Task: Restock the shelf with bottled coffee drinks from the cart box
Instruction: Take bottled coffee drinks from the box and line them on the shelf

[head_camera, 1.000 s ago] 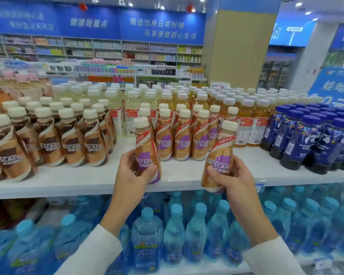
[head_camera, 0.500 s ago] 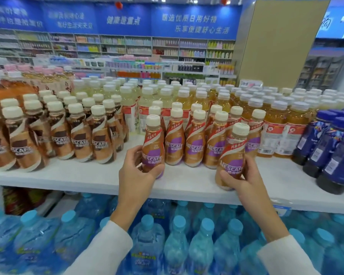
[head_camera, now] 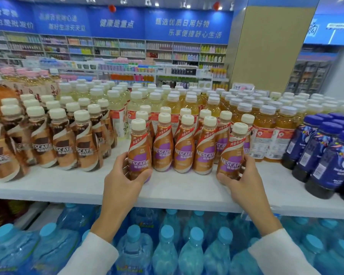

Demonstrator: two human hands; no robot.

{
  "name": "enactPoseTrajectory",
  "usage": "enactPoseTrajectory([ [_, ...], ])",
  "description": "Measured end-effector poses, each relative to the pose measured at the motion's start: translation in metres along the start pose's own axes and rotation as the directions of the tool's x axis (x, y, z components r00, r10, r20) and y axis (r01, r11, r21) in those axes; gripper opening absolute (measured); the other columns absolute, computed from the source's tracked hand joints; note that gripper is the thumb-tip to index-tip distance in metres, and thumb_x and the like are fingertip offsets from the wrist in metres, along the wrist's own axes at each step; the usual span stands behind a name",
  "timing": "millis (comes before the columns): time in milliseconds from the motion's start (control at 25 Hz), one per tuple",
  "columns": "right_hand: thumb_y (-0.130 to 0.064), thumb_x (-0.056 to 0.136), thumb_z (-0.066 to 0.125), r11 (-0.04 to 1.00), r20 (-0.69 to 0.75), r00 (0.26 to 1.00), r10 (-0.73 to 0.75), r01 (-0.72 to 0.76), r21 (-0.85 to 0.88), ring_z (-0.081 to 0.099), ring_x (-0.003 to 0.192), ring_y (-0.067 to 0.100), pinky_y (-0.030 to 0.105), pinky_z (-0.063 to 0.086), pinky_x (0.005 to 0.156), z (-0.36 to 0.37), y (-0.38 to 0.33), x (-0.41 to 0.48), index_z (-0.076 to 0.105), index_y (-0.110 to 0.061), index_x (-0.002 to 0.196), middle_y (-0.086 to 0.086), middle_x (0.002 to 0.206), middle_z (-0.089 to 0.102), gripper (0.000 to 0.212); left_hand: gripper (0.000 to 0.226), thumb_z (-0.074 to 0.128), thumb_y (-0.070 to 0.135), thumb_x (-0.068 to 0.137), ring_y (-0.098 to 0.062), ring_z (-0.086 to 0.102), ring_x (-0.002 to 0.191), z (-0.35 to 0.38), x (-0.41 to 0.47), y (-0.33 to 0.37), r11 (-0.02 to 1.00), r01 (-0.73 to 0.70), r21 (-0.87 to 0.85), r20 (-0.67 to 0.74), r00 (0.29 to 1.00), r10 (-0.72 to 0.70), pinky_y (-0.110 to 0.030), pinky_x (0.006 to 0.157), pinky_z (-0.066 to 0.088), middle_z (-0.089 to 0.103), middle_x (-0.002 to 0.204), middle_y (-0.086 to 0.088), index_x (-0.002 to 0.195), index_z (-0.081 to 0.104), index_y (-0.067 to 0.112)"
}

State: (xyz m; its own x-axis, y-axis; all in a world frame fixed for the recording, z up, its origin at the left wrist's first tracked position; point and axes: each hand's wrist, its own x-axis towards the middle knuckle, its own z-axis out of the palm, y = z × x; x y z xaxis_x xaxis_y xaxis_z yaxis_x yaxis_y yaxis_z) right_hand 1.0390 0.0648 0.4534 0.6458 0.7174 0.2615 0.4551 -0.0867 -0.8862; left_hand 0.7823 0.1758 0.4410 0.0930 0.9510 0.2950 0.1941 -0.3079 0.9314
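Observation:
My left hand [head_camera: 122,180] grips a purple-label coffee bottle [head_camera: 138,147] standing on the white shelf [head_camera: 179,190], at the left end of a row of like bottles [head_camera: 184,145]. My right hand [head_camera: 239,182] grips a second purple-label coffee bottle [head_camera: 231,153], tilted slightly, at the right end of that row. Both bottles have cream caps and touch the shelf board near its front. The cart box is out of view.
Brown-label coffee bottles [head_camera: 64,143] crowd the shelf's left. Yellow tea bottles [head_camera: 266,126] stand behind and right, dark blue bottles [head_camera: 324,155] at far right. Blue water bottles [head_camera: 165,249] fill the lower shelf. Bare shelf board lies in front of the rows.
Both hands have pushed their bottles further back on the shelf, level with the front row of purple-label bottles. The view has shifted closer.

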Motion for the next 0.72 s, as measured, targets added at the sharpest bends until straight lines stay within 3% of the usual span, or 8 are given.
enactPoseTrajectory([
  [200,-0.022,0.086,0.079,0.998,0.026,1.0,-0.017,0.018,-0.053,0.051,0.124,0.012,0.03,0.043,0.101,0.005,0.001,0.015,0.034,-0.029,0.146,-0.008,0.143,0.051,0.075,0.073,0.083,0.032,0.079,-0.011,0.058,0.111,-0.001,0.002,-0.004,0.998,0.0,0.064,0.026,1.0,-0.001,-0.027,0.093,0.049,0.059,0.132,0.007,0.142,0.044,0.027],
  [320,-0.027,0.084,0.08,0.995,-0.003,0.999,-0.037,0.037,-0.095,0.05,0.122,0.008,0.029,0.042,0.1,0.009,0.004,0.02,0.038,-0.03,0.143,-0.007,0.144,0.051,0.073,0.073,0.083,0.032,0.079,-0.011,0.058,0.111,-0.002,0.002,-0.005,0.998,-0.009,0.058,0.029,1.0,0.007,-0.027,0.092,0.048,0.059,0.136,0.004,0.142,0.045,0.026],
  [480,-0.038,0.074,0.087,0.978,-0.076,0.996,-0.05,0.034,-0.207,0.059,0.121,0.018,0.043,0.051,0.104,0.007,0.006,0.023,0.045,-0.028,0.142,-0.004,0.138,0.057,0.08,0.073,0.084,0.029,0.078,-0.013,0.06,0.111,-0.003,0.003,-0.005,0.999,-0.009,0.035,0.03,1.0,0.008,-0.026,0.091,0.05,0.061,0.133,0.004,0.14,0.047,0.024],
  [600,-0.036,0.077,0.086,0.983,-0.116,0.993,-0.026,0.005,-0.182,0.062,0.118,0.019,0.04,0.051,0.102,0.007,0.008,0.019,0.043,-0.027,0.141,-0.003,0.137,0.06,0.078,0.075,0.086,0.025,0.075,-0.014,0.062,0.111,-0.006,0.003,-0.008,1.0,-0.01,0.029,0.052,0.999,0.009,-0.029,0.094,0.051,0.062,0.13,0.005,0.14,0.048,0.023],
  [720,-0.033,0.082,0.082,0.987,-0.115,0.993,-0.02,0.001,-0.161,0.061,0.117,0.018,0.037,0.05,0.1,0.009,0.008,0.02,0.047,-0.026,0.139,-0.002,0.135,0.061,0.068,0.073,0.086,0.02,0.076,-0.009,0.061,0.108,-0.008,0.003,-0.008,1.0,-0.01,0.006,0.062,0.998,0.01,-0.021,0.089,0.049,0.061,0.126,0.008,0.139,0.049,0.023],
])
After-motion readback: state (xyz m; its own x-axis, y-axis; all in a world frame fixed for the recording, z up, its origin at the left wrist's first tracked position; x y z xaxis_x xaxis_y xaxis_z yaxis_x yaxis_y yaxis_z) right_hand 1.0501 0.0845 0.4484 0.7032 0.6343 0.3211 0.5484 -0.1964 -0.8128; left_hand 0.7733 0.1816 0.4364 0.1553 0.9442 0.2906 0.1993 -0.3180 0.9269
